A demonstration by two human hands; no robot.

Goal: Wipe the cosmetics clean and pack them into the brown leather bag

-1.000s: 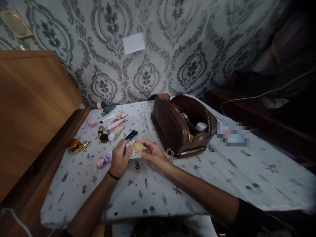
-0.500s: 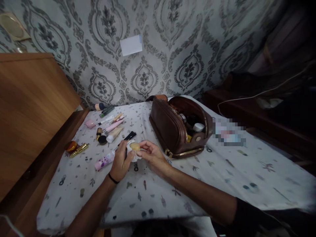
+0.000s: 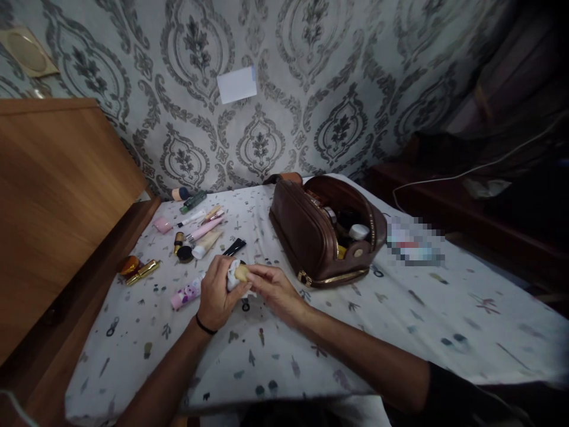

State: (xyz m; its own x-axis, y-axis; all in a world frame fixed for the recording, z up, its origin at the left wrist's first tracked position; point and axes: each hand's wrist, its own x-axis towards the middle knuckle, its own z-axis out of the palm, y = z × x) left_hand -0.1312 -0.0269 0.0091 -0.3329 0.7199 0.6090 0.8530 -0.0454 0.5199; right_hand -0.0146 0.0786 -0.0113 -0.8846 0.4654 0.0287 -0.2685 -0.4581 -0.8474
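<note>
My left hand, with a black band at its wrist, curls round a white crumpled cloth or tissue. Out of that wrap shows a small rounded pale-yellow object whose kind I cannot make out. The fingertips of my right hand pinch its right side. Just left of my hands lies a pink tube with purple patterns, partly covered by the left hand. Behind them is a black tube.
An unzipped brown toiletry bag stands to the right, with a white-lidded jar inside. Cosmetics lie at the left, among them a gold tube, a pink tube and a green bottle. A wooden cabinet borders the table's left side.
The pale-yellow object has turned a little within the white wrap, and my left fingers have closed further round it. My right fingers have drawn together against its edge.
</note>
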